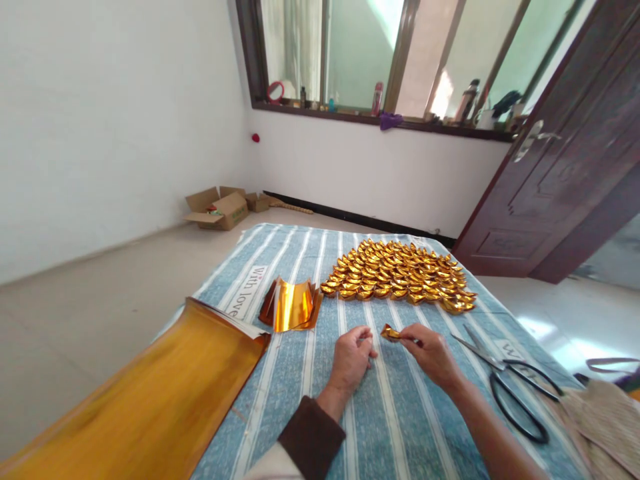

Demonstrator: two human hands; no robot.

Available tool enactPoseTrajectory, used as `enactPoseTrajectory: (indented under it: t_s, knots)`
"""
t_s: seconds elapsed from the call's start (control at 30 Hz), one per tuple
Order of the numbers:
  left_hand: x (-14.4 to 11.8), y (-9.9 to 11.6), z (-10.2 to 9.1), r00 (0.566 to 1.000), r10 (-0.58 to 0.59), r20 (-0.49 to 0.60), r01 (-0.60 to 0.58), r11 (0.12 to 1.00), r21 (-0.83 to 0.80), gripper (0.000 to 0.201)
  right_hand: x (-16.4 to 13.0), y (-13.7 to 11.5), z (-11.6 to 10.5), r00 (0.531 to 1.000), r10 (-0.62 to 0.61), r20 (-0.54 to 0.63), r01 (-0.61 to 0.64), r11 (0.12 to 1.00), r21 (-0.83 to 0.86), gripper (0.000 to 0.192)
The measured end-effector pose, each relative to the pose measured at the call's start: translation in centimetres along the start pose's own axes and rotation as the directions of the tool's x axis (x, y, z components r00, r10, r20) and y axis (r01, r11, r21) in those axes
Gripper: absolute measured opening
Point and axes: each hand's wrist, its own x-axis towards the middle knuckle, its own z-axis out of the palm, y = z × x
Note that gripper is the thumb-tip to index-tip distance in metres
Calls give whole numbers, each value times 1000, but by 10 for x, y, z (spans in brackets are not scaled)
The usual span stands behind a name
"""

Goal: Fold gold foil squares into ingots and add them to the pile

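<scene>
Bright daylight from the window (pixel 380 53), glare on gold foil (pixel 293 305), wide-angle bending at edges

Single head-worn camera, looking forward and down across striped tablecloth (pixel 400 413). Both hands close at lower centre frame. Wide view reaches far wall, window sill (pixel 380 120), door (pixel 575 180). No second view to overlap.

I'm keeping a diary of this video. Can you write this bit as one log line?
right hand: pinches folded gold paper piece | left hand: loosely curled, empty, on striped cloth | pile of gold pieces behind | scissors right
</scene>
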Motion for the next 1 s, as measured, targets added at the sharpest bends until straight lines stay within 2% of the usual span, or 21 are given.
enactPoseTrajectory:
  t_s: [0.27, 0.4, 0.6, 0.73, 0.87, 1.0]
  knots:
    - [2, 0, -1, 1000, -6, 3, 6, 998, -63, 21, 63, 19, 5, 990, -140, 36, 144, 973, -182, 23]
    - [2, 1, -4, 1000, -12, 2, 13, 996, -92, 22, 80, 20, 12, 987, -156, 40, 161, 950, -269, 25]
    - [4, 2, -8, 999, -24, 22, 26, 993, -114, 23, 68, 12, 21, 991, -134, 10, 128, 920, -370, 26]
    - [5, 3, -9, 999, -30, 25, 32, 992, -124, 23, 58, 10, 18, 992, -126, 13, 120, 903, -413, 28]
    - [4, 4, -10, 999, -27, 29, 30, 992, -119, 22, 52, 16, 4, 995, -103, 14, 98, 885, -456, 28]
    - [4, 6, -11, 999, -23, 30, 26, 993, -115, 23, 43, 31, -20, 998, -62, 23, 65, 855, -514, 30]
